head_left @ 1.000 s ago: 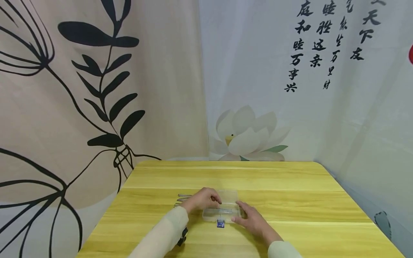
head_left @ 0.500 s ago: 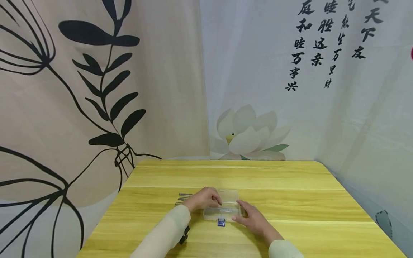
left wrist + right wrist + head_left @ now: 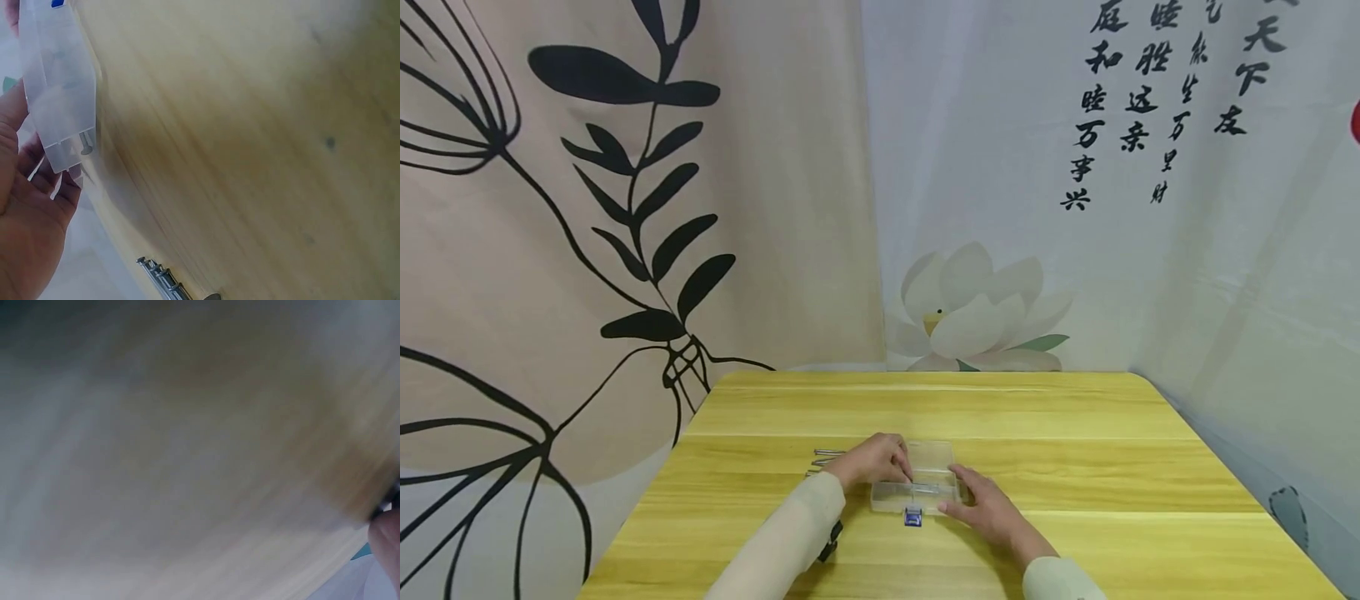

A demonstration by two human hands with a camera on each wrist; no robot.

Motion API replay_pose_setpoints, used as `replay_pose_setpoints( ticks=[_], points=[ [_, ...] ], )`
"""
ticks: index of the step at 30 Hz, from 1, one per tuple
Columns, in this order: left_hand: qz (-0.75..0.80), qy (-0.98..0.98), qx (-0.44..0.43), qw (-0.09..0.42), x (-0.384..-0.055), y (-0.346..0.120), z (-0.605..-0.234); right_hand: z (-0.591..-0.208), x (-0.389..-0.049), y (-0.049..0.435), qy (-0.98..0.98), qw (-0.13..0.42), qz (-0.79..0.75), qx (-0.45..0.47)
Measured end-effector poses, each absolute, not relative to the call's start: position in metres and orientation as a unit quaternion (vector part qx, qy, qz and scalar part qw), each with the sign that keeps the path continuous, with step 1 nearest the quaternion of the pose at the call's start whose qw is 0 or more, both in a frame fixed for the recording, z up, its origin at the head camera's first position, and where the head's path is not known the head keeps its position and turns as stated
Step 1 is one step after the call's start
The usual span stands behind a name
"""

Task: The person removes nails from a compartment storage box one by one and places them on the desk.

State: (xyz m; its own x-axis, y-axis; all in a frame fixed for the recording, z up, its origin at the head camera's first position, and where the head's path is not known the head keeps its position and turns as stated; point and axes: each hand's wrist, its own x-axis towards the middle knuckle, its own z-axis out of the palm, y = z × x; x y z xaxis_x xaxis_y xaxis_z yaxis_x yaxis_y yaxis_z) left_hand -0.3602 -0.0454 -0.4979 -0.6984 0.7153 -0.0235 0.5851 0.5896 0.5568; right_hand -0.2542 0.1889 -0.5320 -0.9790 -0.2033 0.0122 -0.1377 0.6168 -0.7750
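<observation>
A clear plastic box [image 3: 889, 498] with a raised lid [image 3: 931, 454] and a blue latch [image 3: 913, 517] lies in the middle of the table. My left hand [image 3: 874, 460] reaches over its left end, fingers bent and fingertips down inside. In the left wrist view, a nail [image 3: 85, 144] with a flat head shows through the box wall, close to those fingers. I cannot tell whether the left fingertips pinch a nail. My right hand [image 3: 988, 510] grips the box's right end, thumb at the front and fingers behind. Only a fingertip [image 3: 386, 534] of it appears in the blurred right wrist view.
Several metal nails [image 3: 164, 278] lie side by side on the table left of the box, partly hidden by the left hand in the head view. The wooden table [image 3: 1075, 450] reaches back to a printed curtain [image 3: 805, 208]. A dark strap [image 3: 830, 543] sits at the left wrist.
My left fingertips have dipped slightly lower into the box. The right hand keeps its hold, and the box stays in place.
</observation>
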Motion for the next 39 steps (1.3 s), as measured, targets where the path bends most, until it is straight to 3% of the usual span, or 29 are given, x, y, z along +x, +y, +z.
replay_pose_setpoints(
  ticks=[20, 39],
  points=[
    [0.153, 0.888, 0.428, 0.062, -0.3625, -0.0381, -0.501, -0.5288, -0.2537, 0.1883, 0.899, 0.036, -0.427, -0.089],
    [0.171, 0.878, 0.44, 0.074, -0.3649, -0.0382, -0.5004, -0.5283, -0.2531, 0.1887, 0.897, 0.041, -0.43, -0.089]
  ],
)
